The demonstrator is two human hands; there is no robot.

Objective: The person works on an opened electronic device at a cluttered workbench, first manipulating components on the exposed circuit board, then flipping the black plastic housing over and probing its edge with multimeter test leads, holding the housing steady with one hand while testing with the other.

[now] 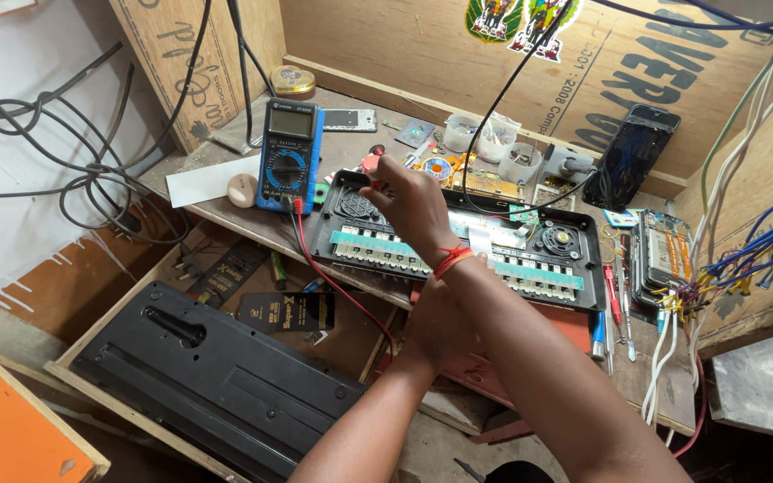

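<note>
An opened black electronic keyboard case (574, 291) with teal circuit strips (378, 243) and round speaker grilles lies on the wooden bench. My right hand (413, 204) reaches across to its back left corner and pinches a small red probe (373, 183) against the case. My left hand (440, 326) sits at the case's front edge, under my right forearm, with its fingers hidden. A blue and black multimeter (288, 156) stands to the left. Its red lead (337, 291) runs down toward my left hand.
A long black cover panel (216, 376) lies in the open drawer below. At the back are plastic cups (521, 161), a circuit board and a leaning black phone (628, 156). An opened phone (659, 259), screwdrivers (615, 295) and loose wire bundles (744, 255) crowd the right side.
</note>
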